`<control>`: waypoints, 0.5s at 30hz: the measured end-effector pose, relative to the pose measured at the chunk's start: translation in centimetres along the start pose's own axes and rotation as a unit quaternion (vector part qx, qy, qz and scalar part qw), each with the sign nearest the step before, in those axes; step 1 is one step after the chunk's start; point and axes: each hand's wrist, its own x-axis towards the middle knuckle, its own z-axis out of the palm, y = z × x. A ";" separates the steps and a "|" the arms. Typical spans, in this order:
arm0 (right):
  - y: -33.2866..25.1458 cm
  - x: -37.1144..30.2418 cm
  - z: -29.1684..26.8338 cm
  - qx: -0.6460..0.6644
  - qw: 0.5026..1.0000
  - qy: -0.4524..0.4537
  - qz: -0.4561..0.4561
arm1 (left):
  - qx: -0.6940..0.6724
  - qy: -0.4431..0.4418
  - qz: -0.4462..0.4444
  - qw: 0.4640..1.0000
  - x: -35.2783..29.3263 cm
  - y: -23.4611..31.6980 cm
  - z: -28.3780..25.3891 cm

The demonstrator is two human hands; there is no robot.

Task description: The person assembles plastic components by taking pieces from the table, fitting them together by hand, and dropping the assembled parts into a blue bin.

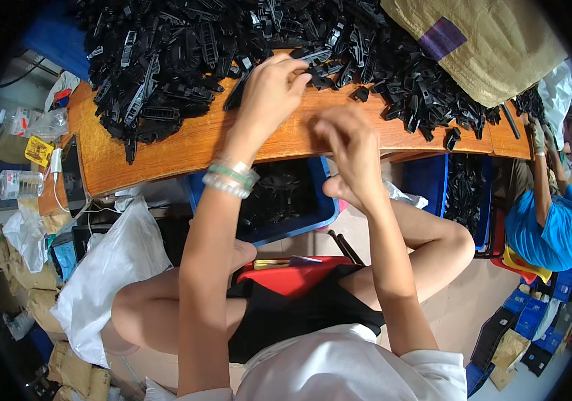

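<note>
Black parts (159, 83) are heaped on the table (185, 144); above its front, left hand (272, 90) is half curled, right hand (355, 144) loosely bent, any grip I cannot tell; parts near its edge may fall if wrist brushes

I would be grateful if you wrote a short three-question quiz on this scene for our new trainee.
1. True or false: the black parts are heaped on the wooden table.
2. Choose one: the bin under the wooden table, nearest the bracelets, is (A) red, (B) blue, (C) yellow.
3. Short answer: which hand looks more blurred, and which has bracelets at its wrist?

Key: 1. True. 2. B. 3. The right hand looks more blurred; the left hand has the bracelets.
</note>
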 end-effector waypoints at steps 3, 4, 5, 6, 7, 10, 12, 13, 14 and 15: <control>2.9 3.6 0.9 -0.213 0.969 0.107 -0.067 | 0.080 -0.013 0.008 0.997 2.1 0.2 2.3; 2.9 3.8 1.1 -0.211 0.969 0.108 -0.070 | 0.087 -0.018 0.009 0.996 2.3 0.2 2.4; 3.0 4.0 1.2 -0.232 0.964 0.103 -0.079 | 0.088 -0.016 0.010 0.996 2.4 0.1 2.4; 2.9 3.9 1.4 -0.252 0.959 0.095 -0.084 | 0.092 -0.039 -0.019 0.995 2.3 0.2 2.1; 2.8 3.7 1.4 -0.250 0.960 0.093 -0.083 | 0.094 -0.064 -0.048 0.992 2.1 0.3 1.9; 1.9 2.4 0.9 -0.238 0.965 0.060 -0.089 | 0.130 -0.055 -0.019 0.990 1.1 0.3 0.6; 1.1 1.1 0.5 -0.192 0.980 0.020 -0.057 | 0.173 -0.059 0.006 0.983 -0.3 0.8 -0.4; 1.1 0.4 0.3 -0.189 0.980 0.018 -0.056 | 0.175 -0.061 0.003 0.983 -1.1 1.2 -1.1; 1.3 -0.4 -0.1 -0.157 0.987 0.033 -0.031 | 0.170 -0.082 0.006 0.982 -1.9 1.6 -1.9; 1.5 -0.9 -0.8 -0.128 0.991 0.047 -0.007 | 0.162 -0.103 0.010 0.981 -2.6 2.1 -2.4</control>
